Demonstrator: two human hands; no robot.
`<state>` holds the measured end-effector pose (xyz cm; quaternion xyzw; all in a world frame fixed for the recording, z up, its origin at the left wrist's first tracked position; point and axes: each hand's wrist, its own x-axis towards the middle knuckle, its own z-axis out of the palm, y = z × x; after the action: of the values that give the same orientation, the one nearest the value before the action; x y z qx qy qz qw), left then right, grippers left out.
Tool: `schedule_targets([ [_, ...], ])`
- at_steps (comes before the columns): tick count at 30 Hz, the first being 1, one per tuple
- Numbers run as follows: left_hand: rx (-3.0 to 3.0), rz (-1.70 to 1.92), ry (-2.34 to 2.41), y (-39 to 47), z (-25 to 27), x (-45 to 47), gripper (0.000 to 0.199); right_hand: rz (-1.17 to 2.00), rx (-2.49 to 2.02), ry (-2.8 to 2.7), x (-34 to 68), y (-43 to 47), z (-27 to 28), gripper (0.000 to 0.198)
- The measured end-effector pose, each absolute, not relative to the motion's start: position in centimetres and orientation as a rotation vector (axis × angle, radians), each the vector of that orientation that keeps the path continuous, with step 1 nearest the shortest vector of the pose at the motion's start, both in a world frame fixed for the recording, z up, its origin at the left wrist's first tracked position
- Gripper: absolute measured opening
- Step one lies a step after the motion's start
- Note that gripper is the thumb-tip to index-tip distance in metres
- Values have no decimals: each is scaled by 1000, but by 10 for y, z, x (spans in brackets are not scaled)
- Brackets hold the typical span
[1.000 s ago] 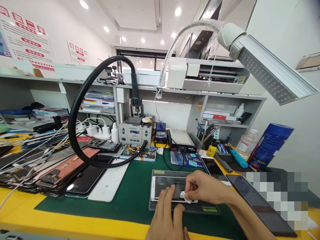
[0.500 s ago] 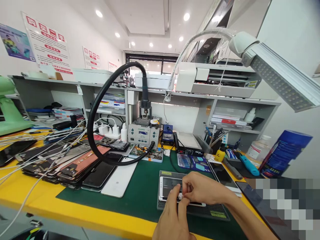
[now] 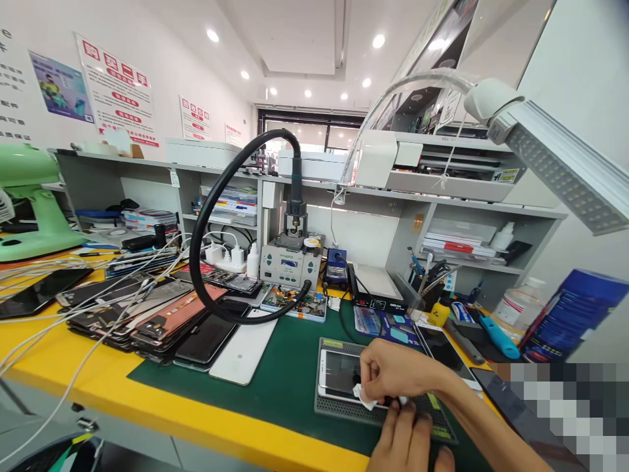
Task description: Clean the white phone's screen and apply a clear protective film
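A white-framed smartphone (image 3: 339, 373) lies screen up on a grey perforated pad (image 3: 327, 405). My right hand (image 3: 396, 370) pinches a crumpled white tissue (image 3: 364, 397) and presses it against the lower part of the screen, covering the phone's right half. Below it, my left hand (image 3: 405, 438) lies with fingers stretched out, their tips at the phone's near edge towards its right end. A small white bit shows by those fingertips; I cannot tell what it is.
Left of the green mat (image 3: 295, 400) lie a white phone back (image 3: 243, 351) and stacked phone parts (image 3: 162, 321). A hot air station (image 3: 289, 262) with a looping black hose stands behind. A tablet-like device (image 3: 445, 351) and a blue can (image 3: 572, 314) are on the right.
My left hand has moved right, from beside the tissue to the phone's near edge, and its fingers now lie flatter. My right hand keeps the tissue on the screen. The view has shifted slightly left.
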<state>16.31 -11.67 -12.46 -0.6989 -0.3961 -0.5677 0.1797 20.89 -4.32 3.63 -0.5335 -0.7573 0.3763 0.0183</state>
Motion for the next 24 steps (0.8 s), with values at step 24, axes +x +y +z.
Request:
schedule_targets([
  [24, -1972, -1399, -1217, -103, -146, 196, 42, 1001, -1523, -2526, 145, -24, 34, 6],
])
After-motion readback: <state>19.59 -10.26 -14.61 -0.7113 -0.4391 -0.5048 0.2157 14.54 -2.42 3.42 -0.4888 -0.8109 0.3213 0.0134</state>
